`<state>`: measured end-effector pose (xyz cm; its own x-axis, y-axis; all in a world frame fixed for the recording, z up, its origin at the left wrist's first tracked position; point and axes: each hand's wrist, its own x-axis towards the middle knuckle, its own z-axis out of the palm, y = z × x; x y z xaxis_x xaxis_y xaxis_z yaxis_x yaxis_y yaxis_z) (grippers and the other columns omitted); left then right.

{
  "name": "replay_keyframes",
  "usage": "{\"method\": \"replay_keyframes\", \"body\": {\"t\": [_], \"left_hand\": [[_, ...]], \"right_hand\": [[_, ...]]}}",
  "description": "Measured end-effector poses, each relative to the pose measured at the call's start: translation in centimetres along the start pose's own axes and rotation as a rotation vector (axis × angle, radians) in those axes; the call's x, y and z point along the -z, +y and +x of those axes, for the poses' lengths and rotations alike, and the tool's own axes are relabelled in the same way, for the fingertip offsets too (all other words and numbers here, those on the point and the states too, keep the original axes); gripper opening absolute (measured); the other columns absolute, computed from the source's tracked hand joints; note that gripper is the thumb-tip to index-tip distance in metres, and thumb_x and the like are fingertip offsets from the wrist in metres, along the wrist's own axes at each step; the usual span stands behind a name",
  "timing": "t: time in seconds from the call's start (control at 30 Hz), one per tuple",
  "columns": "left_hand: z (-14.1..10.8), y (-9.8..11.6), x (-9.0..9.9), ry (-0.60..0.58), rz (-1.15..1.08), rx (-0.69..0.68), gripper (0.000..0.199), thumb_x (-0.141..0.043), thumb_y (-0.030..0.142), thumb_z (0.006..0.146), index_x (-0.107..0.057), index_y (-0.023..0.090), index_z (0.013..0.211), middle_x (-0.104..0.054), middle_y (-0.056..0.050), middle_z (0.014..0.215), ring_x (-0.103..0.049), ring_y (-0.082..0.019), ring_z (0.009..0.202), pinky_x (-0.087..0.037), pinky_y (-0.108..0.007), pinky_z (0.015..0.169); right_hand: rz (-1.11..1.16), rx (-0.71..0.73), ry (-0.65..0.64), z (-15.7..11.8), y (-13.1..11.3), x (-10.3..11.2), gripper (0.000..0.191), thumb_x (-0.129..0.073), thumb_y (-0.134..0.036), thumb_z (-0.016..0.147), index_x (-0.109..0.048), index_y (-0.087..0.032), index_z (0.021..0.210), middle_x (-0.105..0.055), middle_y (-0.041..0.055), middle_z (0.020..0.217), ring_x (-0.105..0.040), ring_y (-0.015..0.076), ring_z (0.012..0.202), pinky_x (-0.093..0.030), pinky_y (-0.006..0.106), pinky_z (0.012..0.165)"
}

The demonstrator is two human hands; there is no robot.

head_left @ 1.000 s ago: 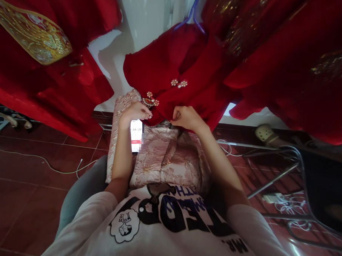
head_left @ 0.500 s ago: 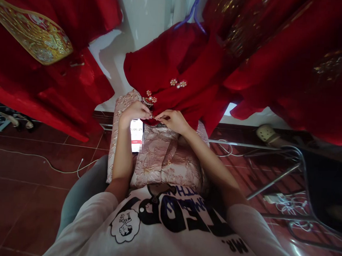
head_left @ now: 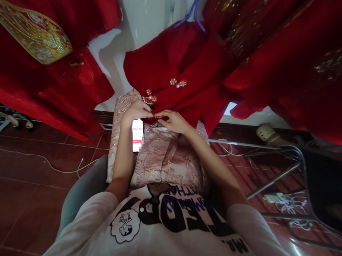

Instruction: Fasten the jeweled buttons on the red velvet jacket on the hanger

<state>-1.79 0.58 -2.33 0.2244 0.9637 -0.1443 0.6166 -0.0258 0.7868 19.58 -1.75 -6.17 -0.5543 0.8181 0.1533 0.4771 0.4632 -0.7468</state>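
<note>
- Just changed: L hand (head_left: 136,111) and R hand (head_left: 171,120), apart a moment before, closed in until nearly touching, fingertips meeting at one spot on lower edge of red garment (head_left: 186,102), just below gold-and-pearl brooch (head_left: 149,99).
- State of hands: both curled in, neither released, fingers pinched on fabric edge. Possible small glint btwn fingertips, too small to tell what.
- Position of garment: hung from purple hanger (head_left: 193,12) against white wall, directly above hands, w/ pearl flower fasteners (head_left: 177,82) higher up near centre.
- Below hands: pink floral brocade cloth (head_left: 164,161) heaped in front of white graphic T-shirt (head_left: 167,218); phone (head_left: 137,134) resting on cloth just below L hand, timer reading approx 06:30.
- Around: more red robes w/ gold embroidery (head_left: 30,35) hanging at both sides; red tile floor (head_left: 28,212) below, crossed by white cable (head_left: 58,166); metal chair frame (head_left: 276,178) at right.
</note>
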Motion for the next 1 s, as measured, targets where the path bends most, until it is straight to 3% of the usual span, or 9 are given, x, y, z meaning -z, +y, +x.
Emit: {"method": "replay_keyframes", "body": {"t": [0.2, 0.43, 0.57, 0.73, 0.8, 0.9, 1.0], "left_hand": [[0.1, -0.1, -0.3, -0.007, 0.013, -0.005, 0.010, -0.072, 0.006, 0.070, -0.072, 0.011, 0.061, -0.057, 0.004, 0.049, -0.047, -0.006, 0.047, -0.032, -0.019, 0.048], [0.6, -0.6, -0.8, 0.011, -0.028, 0.041, 0.013, -0.072, 0.003, 0.070, -0.070, 0.011, 0.060, -0.064, 0.000, 0.054, -0.057, -0.009, 0.053, -0.046, -0.020, 0.057], [0.6, -0.9, -0.6, 0.043, -0.002, -0.002, 0.008, -0.074, 0.006, 0.067, -0.072, 0.012, 0.062, -0.064, 0.001, 0.054, -0.057, -0.010, 0.053, -0.042, -0.019, 0.054], [0.4, -1.1, -0.2, -0.016, 0.013, -0.043, 0.004, -0.072, 0.012, 0.066, -0.075, 0.013, 0.065, -0.061, 0.005, 0.053, -0.051, -0.007, 0.050, -0.035, -0.016, 0.049], [0.4, -0.9, -0.2, -0.031, -0.033, -0.024, 0.005, -0.071, 0.011, 0.067, -0.074, 0.013, 0.064, -0.060, 0.005, 0.053, -0.051, -0.006, 0.051, -0.038, -0.015, 0.050], [0.2, -0.6, -0.2, -0.044, -0.151, 0.074, 0.007, -0.072, 0.005, 0.069, -0.073, 0.012, 0.070, -0.067, 0.001, 0.064, -0.060, -0.008, 0.057, -0.050, -0.017, 0.058], [-0.3, -0.7, 0.4, 0.008, -0.196, 0.118, 0.013, -0.074, 0.004, 0.077, -0.076, 0.011, 0.088, -0.072, -0.003, 0.076, -0.067, -0.010, 0.065, -0.056, -0.021, 0.064]], "right_hand": [[0.020, 0.010, -0.001, 0.0, 0.2, 0.0, 0.031, -0.063, -0.017, 0.097, -0.076, -0.016, 0.125, -0.074, 0.0116, 0.135, -0.073, 0.0218, 0.117, -0.061, 0.038, 0.102], [-0.020, 0.005, -0.011, 0.0, 0.4, 0.0, 0.032, -0.064, -0.019, 0.096, -0.077, -0.017, 0.126, -0.074, 0.0125, 0.135, -0.073, 0.0237, 0.116, -0.060, 0.041, 0.103], [-0.042, 0.007, -0.025, -0.2, 0.1, 0.2, 0.033, -0.063, -0.019, 0.097, -0.076, -0.016, 0.127, -0.074, 0.0136, 0.135, -0.072, 0.0240, 0.118, -0.059, 0.040, 0.105], [-0.088, 0.041, -0.016, -0.1, -0.1, -0.2, 0.034, -0.063, -0.019, 0.098, -0.076, -0.018, 0.128, -0.071, 0.0137, 0.139, -0.071, 0.0260, 0.123, -0.057, 0.044, 0.107], [-0.109, 0.030, -0.024, 0.1, -0.1, -0.2, 0.036, -0.063, -0.018, 0.097, -0.074, -0.017, 0.131, -0.070, 0.0138, 0.142, -0.070, 0.0256, 0.124, -0.057, 0.044, 0.109], [-0.149, 0.004, -0.073, -0.1, -0.8, 0.8, 0.037, -0.065, -0.014, 0.094, -0.075, -0.017, 0.129, -0.073, 0.0122, 0.138, -0.071, 0.0252, 0.124, -0.055, 0.043, 0.112], [-0.138, 0.055, -0.032, -2.0, -2.9, 3.8, 0.030, -0.067, -0.017, 0.095, -0.079, -0.020, 0.122, -0.076, 0.0089, 0.131, -0.072, 0.0253, 0.121, -0.055, 0.044, 0.112]]}}
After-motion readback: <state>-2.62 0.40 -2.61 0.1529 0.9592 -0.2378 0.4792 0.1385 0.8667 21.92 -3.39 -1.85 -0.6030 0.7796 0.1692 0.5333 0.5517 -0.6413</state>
